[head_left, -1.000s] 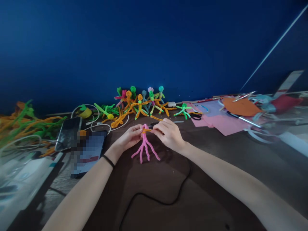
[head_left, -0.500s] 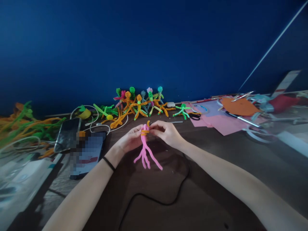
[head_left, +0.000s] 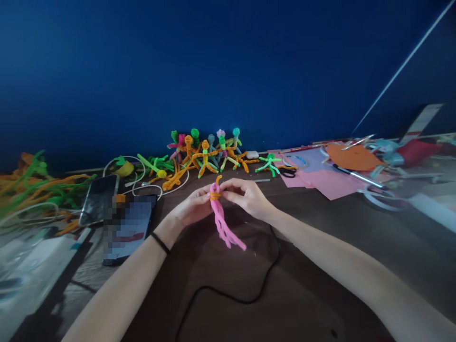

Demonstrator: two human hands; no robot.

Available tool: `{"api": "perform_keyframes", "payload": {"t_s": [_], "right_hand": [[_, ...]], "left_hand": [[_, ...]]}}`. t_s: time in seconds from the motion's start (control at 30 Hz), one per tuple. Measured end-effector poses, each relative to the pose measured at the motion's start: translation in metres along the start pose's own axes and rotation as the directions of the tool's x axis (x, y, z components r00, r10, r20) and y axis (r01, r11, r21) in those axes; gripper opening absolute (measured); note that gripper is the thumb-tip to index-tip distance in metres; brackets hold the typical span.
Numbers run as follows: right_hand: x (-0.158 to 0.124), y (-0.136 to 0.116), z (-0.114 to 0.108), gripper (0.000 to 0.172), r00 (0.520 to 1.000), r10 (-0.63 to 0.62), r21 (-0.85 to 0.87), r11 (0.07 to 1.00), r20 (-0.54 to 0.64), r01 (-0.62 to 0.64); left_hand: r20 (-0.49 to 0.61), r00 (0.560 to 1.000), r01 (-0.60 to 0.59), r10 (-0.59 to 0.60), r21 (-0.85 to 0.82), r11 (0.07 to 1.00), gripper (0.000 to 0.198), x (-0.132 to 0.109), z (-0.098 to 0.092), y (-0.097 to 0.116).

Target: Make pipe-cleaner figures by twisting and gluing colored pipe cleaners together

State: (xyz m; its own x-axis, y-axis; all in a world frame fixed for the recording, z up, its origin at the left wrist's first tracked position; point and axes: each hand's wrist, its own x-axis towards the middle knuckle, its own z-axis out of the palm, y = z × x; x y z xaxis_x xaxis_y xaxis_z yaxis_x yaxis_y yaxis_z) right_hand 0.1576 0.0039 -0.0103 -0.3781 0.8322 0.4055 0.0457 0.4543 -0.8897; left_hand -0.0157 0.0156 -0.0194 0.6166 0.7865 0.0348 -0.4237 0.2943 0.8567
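Both hands meet over the dark table at the top of a pink pipe-cleaner figure (head_left: 223, 223). My left hand (head_left: 192, 208) pinches its upper end from the left. From the right, my right hand (head_left: 245, 195) pinches an orange pipe cleaner (head_left: 216, 186) wound round the figure's top, its short free tip curling upward. The pink strands hang down and to the right, bunched together. A black band circles my left wrist.
Several finished pipe-cleaner figures (head_left: 204, 154) stand by the blue wall. Loose green and orange pipe cleaners (head_left: 35, 185) lie at left beside two phones (head_left: 98, 199) and a white cable. Pink and orange paper (head_left: 320, 178), scissors (head_left: 288, 173) and pens lie at right. A black cable (head_left: 228, 294) runs across the near table.
The orange pipe cleaner has been wound tighter round the pink figure's top, leaving a short tip. The pink legs, spread a second ago, have swung right and bunched together.
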Motion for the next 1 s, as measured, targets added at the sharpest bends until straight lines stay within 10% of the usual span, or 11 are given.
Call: {"api": "perform_keyframes", "payload": {"t_s": [1.0], "right_hand": [[0.002,0.009,-0.005,0.014,0.999,-0.029,-0.106,0.994,-0.013,0.028]], "left_hand": [[-0.187,0.980,-0.003,0.073,0.348,0.937,0.011,0.001,0.003,0.014]]}}
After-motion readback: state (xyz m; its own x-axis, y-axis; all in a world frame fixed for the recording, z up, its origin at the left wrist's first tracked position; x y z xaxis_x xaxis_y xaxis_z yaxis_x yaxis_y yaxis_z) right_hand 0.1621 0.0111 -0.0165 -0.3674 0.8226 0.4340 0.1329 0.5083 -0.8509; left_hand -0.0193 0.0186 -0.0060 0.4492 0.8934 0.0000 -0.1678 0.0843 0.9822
